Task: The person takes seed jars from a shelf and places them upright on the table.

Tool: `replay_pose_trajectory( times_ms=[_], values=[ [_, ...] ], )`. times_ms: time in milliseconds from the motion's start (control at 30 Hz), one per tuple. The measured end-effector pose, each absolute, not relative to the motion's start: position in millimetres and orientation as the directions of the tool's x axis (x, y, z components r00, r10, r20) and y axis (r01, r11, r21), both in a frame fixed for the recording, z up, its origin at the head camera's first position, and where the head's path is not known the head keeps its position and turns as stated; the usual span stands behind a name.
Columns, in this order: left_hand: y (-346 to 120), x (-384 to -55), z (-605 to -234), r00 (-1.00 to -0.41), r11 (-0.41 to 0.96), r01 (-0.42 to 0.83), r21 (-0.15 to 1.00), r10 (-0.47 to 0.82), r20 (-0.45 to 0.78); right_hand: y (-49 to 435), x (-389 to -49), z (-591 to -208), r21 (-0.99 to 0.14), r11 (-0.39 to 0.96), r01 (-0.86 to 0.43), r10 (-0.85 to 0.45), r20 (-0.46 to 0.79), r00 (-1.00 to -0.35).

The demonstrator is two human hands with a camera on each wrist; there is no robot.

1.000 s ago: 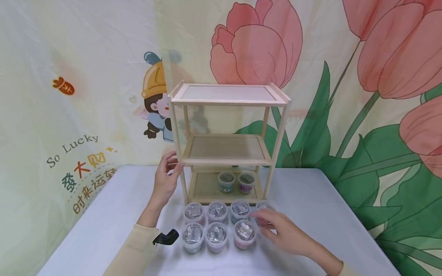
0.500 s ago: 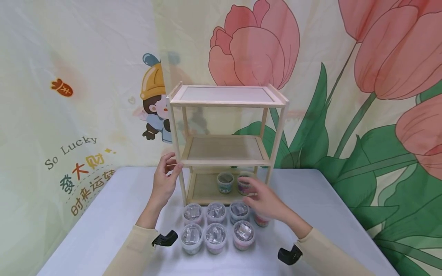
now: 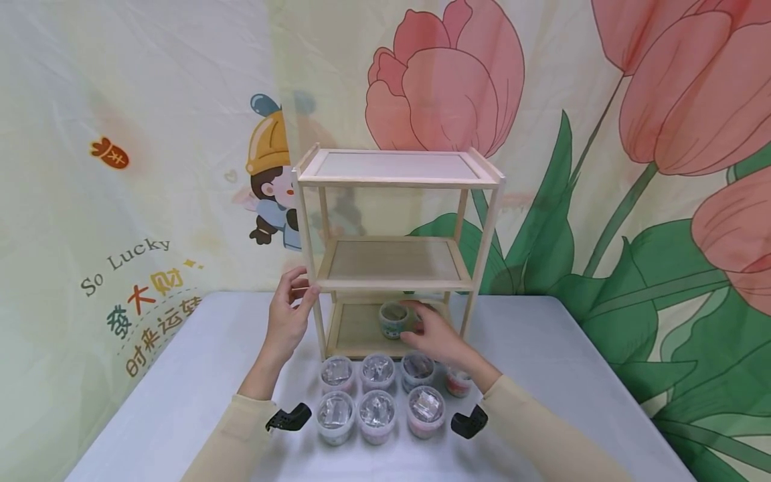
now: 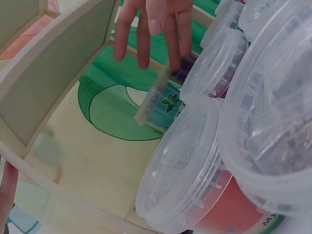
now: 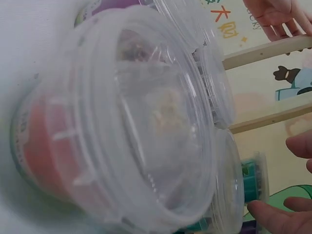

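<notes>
A three-tier wooden shelf rack [image 3: 394, 284] stands on the table. My left hand [image 3: 289, 318] grips its left front post at middle-tier height, thumb in front. On the bottom tier sits a clear-lidded tub with teal contents [image 3: 393, 323]. My right hand [image 3: 440, 338] reaches in at that tub's right side, thumb and fingers spread; whether a fingertip touches it I cannot tell. A purple tub [image 4: 181, 73] beside it is hidden behind the right hand in the head view, but partly shows in the left wrist view.
Several lidded tubs [image 3: 377, 408] stand in two rows on the white table in front of the rack. One reddish tub [image 3: 458, 383] is partly under the right forearm. A printed cloth [image 3: 572, 234] hangs behind.
My right hand has moved from the front tubs forward and left into the bottom tier, first over the purple tub, then to the teal one. The left hand stays on the rack.
</notes>
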State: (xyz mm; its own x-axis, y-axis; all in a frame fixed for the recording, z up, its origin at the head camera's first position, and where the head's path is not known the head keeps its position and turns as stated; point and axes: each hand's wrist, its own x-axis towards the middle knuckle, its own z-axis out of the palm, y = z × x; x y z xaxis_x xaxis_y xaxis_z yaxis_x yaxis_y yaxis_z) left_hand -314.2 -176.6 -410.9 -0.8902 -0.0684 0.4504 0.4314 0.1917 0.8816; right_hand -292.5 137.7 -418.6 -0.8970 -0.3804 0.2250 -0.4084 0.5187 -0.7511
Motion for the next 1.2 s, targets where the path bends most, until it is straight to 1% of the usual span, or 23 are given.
replay_pose_trajectory(
  times_ms=[167,333,567,800,1067,1200],
  values=[
    [-177,-314,-410,-0.887,0.189,0.435,0.880,-0.075,0.455,128,-300,-423,-0.709,0.574,-0.409,-0.370,0.221,-0.902],
    [-177,-313,-410,-0.889,0.194,0.431,0.881,-0.078,0.452,121,-306,-426,-0.652,0.649,-0.392,-0.364,0.185,-0.913],
    [-177,-313,-409,-0.891,0.162,0.434,0.886,-0.071,0.449,118,-311,-435,-0.603,0.690,-0.401,-0.389,0.158,-0.907],
    [-177,-311,-407,-0.891,0.151,0.434,0.888,-0.074,0.448,117,-312,-441,-0.567,0.689,-0.451,-0.419,0.195,-0.887],
    [-177,-313,-408,-0.889,0.186,0.430,0.883,-0.080,0.450,117,-313,-446,-0.561,0.666,-0.492,-0.441,0.236,-0.866],
    [-177,-314,-408,-0.891,0.182,0.429,0.885,-0.075,0.447,118,-311,-449,-0.552,0.654,-0.517,-0.455,0.258,-0.852]
  ],
)
